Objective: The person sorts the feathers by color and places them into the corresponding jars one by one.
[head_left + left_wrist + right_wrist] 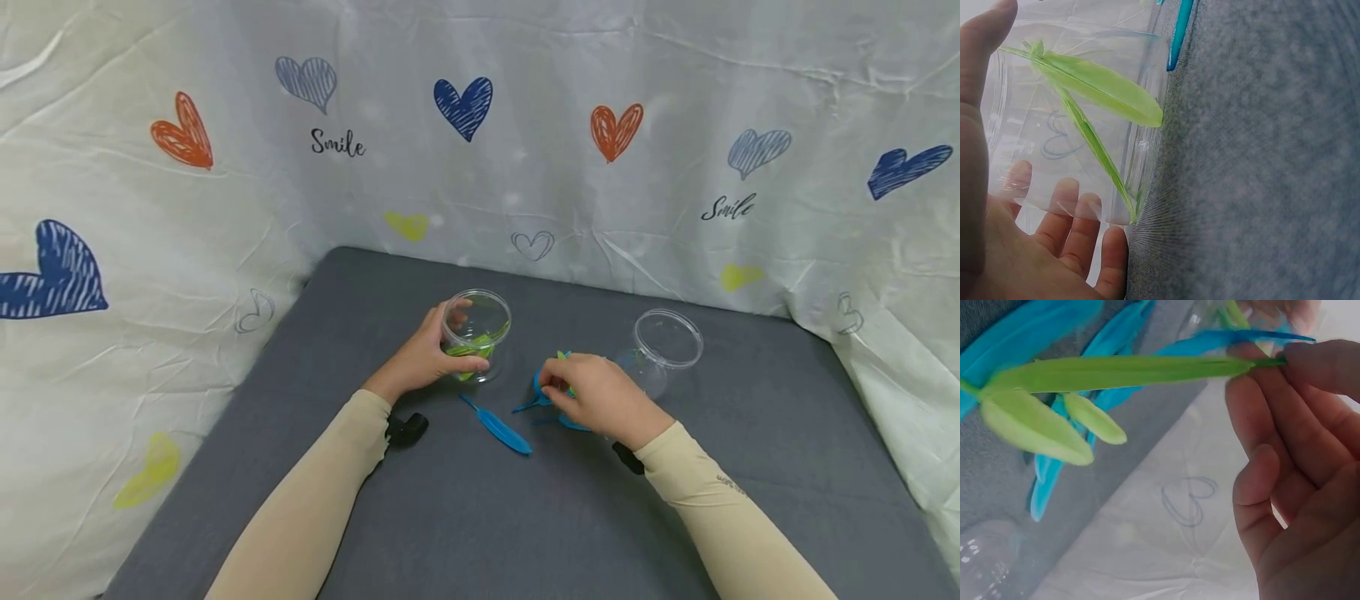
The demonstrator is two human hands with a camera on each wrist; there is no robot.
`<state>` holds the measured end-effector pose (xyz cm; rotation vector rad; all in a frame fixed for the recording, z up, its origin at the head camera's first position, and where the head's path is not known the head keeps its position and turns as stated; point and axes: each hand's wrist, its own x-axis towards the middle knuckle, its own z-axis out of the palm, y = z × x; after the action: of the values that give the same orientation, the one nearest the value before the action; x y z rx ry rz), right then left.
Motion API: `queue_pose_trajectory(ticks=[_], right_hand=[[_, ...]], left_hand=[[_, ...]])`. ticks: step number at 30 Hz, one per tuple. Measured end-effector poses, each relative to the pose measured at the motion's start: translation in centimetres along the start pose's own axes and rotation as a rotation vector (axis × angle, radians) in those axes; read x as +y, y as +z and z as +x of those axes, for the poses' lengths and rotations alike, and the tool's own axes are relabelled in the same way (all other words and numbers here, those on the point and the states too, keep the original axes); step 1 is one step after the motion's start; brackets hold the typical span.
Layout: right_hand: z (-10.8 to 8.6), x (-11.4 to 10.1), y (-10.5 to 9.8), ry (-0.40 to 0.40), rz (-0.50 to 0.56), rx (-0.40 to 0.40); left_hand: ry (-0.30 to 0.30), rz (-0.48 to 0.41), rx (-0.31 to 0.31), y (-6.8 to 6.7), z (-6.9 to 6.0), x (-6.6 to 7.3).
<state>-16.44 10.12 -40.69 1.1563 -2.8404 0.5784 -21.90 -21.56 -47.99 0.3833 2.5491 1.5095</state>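
Observation:
My left hand (420, 354) grips the side of a clear plastic jar (483, 292), thumb in front and fingers behind. Inside that jar lean light green feathers (1104, 87), plain in the left wrist view. To its right, my right hand (600, 392) pinches the end of a green feather (1122, 373) between thumb and fingers. Blue feathers (1116, 337) and smaller green feathers (1038, 428) lie under and behind it, partly hidden by the hand in the head view. Whether the fingers also touch a blue tip I cannot tell. One blue feather (504, 432) lies apart, between the hands.
A second clear jar (701, 340) stands just beyond my right hand; its contents are hard to make out. The grey tabletop (450, 533) runs back to a pale curtain (540, 167) printed with hearts. Black wrist straps (407, 430) show at both wrists.

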Motion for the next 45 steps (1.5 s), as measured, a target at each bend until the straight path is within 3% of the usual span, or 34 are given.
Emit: queue_pose_trajectory(ticks=[6, 25, 36, 45], right_hand=[[0.0, 0.0, 0.5, 0.019, -0.007, -0.043], [-0.4, 0.1, 0.4, -0.025, -0.080, -0.027], [-0.1, 0.0, -1.2, 0.033, -0.081, -0.024], [1.1, -0.5, -2.5, -0.017, -0.059, 0.066]], left_hand=[[-0.001, -0.009, -0.003, 0.1, 0.1, 0.1], [-0.007, -0.012, -0.004, 0.1, 0.2, -0.2], [-0.009, -0.017, -0.002, 0.1, 0.1, -0.1], [-0.013, -0.019, -0.005, 0.1, -0.1, 0.0]])
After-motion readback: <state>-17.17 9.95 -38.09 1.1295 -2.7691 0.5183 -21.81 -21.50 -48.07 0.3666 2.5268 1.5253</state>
